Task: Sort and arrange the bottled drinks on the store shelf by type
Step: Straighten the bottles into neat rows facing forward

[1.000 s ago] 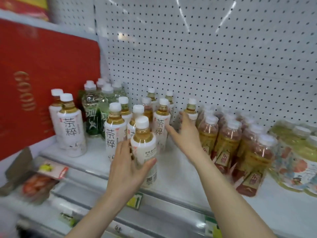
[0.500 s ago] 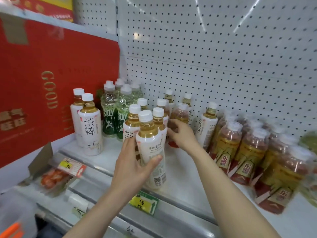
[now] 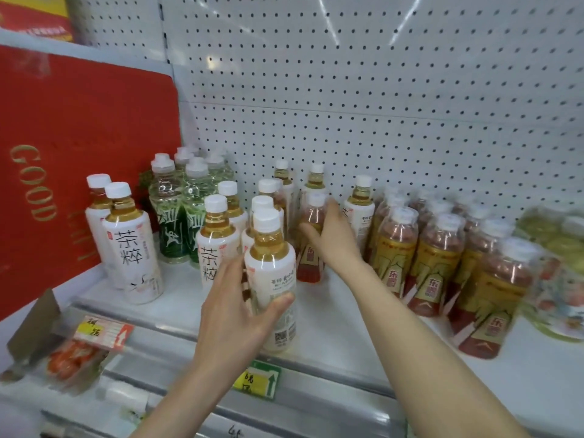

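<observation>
My left hand (image 3: 235, 306) is wrapped around a white-labelled tea bottle (image 3: 272, 273) standing at the front edge of the white shelf (image 3: 347, 336). My right hand (image 3: 331, 235) reaches further back and grips a red-and-gold labelled bottle (image 3: 311, 245) that stands among the white tea bottles. More white tea bottles (image 3: 216, 245) cluster behind my left hand, and two stand apart at the left (image 3: 131, 245). Green-labelled water bottles (image 3: 172, 216) fill the back left. A group of red-and-gold bottles (image 3: 439, 263) stands to the right.
A red gift box (image 3: 63, 172) blocks the shelf's left end. A white pegboard wall (image 3: 379, 90) backs the shelf. Pale green bottles (image 3: 559, 267) sit blurred at the far right. Price tags (image 3: 257, 379) hang on the shelf's front rail, and a lower shelf holds packets (image 3: 69, 358).
My right hand moved from open in front of the bottles onto the red-and-gold bottle among the white ones. My left hand kept its hold on the front tea bottle.
</observation>
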A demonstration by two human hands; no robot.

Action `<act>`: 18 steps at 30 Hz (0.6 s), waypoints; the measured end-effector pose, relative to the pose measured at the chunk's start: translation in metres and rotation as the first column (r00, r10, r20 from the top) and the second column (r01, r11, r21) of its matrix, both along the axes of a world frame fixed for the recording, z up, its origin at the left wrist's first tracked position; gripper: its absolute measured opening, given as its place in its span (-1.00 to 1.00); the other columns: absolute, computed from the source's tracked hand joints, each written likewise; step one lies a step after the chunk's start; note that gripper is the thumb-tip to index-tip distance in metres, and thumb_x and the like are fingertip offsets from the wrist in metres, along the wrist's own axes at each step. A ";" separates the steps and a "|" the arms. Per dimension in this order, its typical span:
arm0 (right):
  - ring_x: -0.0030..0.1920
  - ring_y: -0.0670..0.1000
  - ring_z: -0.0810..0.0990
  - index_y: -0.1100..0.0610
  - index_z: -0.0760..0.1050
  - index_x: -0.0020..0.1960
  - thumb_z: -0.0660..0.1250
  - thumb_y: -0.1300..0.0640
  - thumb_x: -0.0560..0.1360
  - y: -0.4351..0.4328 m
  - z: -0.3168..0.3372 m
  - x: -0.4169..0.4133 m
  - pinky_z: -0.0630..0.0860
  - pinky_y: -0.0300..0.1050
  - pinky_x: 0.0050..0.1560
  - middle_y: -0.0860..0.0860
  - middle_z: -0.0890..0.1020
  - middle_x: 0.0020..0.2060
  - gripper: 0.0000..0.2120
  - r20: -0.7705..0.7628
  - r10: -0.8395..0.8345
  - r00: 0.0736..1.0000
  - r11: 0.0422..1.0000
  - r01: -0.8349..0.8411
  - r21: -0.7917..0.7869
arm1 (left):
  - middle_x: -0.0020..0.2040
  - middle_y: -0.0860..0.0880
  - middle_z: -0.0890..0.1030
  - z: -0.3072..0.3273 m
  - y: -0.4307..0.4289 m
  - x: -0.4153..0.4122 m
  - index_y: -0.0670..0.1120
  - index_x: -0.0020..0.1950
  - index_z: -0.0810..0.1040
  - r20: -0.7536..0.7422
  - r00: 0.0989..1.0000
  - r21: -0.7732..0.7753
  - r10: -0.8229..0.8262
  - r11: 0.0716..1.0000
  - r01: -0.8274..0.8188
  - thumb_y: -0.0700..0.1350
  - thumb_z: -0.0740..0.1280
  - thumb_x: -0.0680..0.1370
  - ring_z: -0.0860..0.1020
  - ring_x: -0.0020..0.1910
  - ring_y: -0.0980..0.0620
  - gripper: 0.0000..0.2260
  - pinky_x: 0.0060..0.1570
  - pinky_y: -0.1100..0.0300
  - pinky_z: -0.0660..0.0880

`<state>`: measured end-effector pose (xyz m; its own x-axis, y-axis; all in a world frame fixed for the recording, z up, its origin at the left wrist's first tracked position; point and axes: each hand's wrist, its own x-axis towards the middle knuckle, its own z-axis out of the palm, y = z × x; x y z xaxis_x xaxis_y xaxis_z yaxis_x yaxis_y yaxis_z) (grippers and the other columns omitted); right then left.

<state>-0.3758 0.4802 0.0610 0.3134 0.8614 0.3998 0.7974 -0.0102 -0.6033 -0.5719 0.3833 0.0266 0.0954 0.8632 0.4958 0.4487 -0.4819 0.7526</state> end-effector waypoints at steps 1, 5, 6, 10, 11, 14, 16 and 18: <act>0.23 0.17 0.53 0.09 0.16 0.48 0.33 -0.12 0.52 -0.019 -0.002 0.002 0.52 0.15 0.17 0.10 0.51 0.28 -0.34 0.016 0.010 1.000 1.000 -0.010 -0.007 | 0.26 0.17 0.45 0.000 0.000 0.004 0.14 0.37 0.35 -0.003 1.000 -0.001 -0.009 1.000 0.009 0.21 0.46 0.33 0.48 0.23 0.11 -0.35 0.20 -0.06 0.51; 0.21 0.15 0.53 0.09 0.16 0.49 0.33 -0.14 0.52 -0.094 -0.005 0.024 0.53 0.09 0.14 0.09 0.52 0.24 -0.33 0.148 -0.048 0.988 0.999 0.049 -0.002 | 0.27 0.13 0.46 0.002 -0.004 0.023 0.12 0.37 0.36 -0.026 0.999 0.035 -0.029 0.999 0.030 0.23 0.44 0.31 0.46 0.26 0.05 -0.34 0.22 -0.10 0.48; 0.24 0.14 0.50 0.11 0.19 0.48 0.34 -0.14 0.51 -0.109 -0.003 0.031 0.51 0.08 0.16 0.09 0.50 0.25 -0.33 0.182 -0.096 0.979 0.995 0.096 0.005 | 0.31 0.13 0.45 0.002 -0.005 0.028 0.12 0.40 0.34 -0.032 0.999 0.042 -0.035 0.998 0.036 0.21 0.45 0.32 0.44 0.29 0.05 -0.32 0.27 -0.08 0.45; 0.30 0.18 0.43 0.20 0.20 0.48 0.41 -0.09 0.48 -0.148 0.008 0.058 0.44 0.00 0.20 0.15 0.42 0.31 -0.28 0.261 -0.280 0.924 0.958 0.287 0.014 | 0.45 0.09 0.36 -0.001 -0.003 0.046 0.13 0.46 0.27 -0.063 0.995 0.043 -0.079 0.996 0.082 0.16 0.49 0.35 0.36 0.40 0.04 -0.26 0.33 0.00 0.35; 0.30 0.19 0.44 0.21 0.13 0.51 0.43 -0.07 0.47 -0.154 0.010 0.061 0.45 0.00 0.17 0.17 0.43 0.31 -0.22 0.270 -0.313 0.911 0.948 0.315 0.034 | 0.42 0.06 0.39 -0.002 -0.003 0.049 0.10 0.44 0.30 -0.069 0.994 0.035 -0.085 0.996 0.087 0.17 0.49 0.35 0.38 0.37 0.01 -0.29 0.30 0.02 0.36; 0.33 0.24 0.38 0.19 0.04 0.56 0.43 0.00 0.49 -0.163 0.013 0.064 0.44 0.05 0.21 0.23 0.37 0.36 -0.18 0.363 -0.388 0.847 0.921 0.375 0.110 | 0.35 0.01 0.43 -0.004 0.001 0.055 0.06 0.40 0.35 -0.085 0.993 0.029 -0.087 0.996 0.089 0.17 0.47 0.38 0.42 0.30 -0.01 -0.35 0.17 0.10 0.33; 0.34 0.24 0.35 0.19 0.18 0.51 0.41 0.00 0.50 -0.163 0.012 0.065 0.43 0.05 0.23 0.23 0.36 0.36 -0.29 0.438 -0.397 0.807 0.916 0.377 0.135 | 0.36 0.00 0.43 -0.005 0.004 0.056 0.06 0.41 0.33 -0.097 0.991 0.022 -0.087 0.996 0.089 0.19 0.45 0.39 0.41 0.31 -0.02 -0.35 0.19 0.04 0.35; 0.29 0.21 0.40 0.19 0.26 0.44 0.45 -0.03 0.46 -0.160 0.013 0.067 0.42 0.03 0.22 0.20 0.41 0.31 -0.32 0.459 -0.389 0.799 0.920 0.367 0.140 | 0.35 -0.01 0.43 -0.006 0.007 0.056 0.05 0.41 0.33 -0.112 0.989 0.032 -0.094 0.995 0.098 0.19 0.44 0.41 0.42 0.30 -0.03 -0.37 0.17 0.04 0.36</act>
<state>-0.3084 0.3205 0.0740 0.3758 0.6929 0.6153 0.9209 -0.3536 -0.1642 -0.5160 0.3905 0.0207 0.2330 0.8284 0.5094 0.4781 -0.5538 0.6818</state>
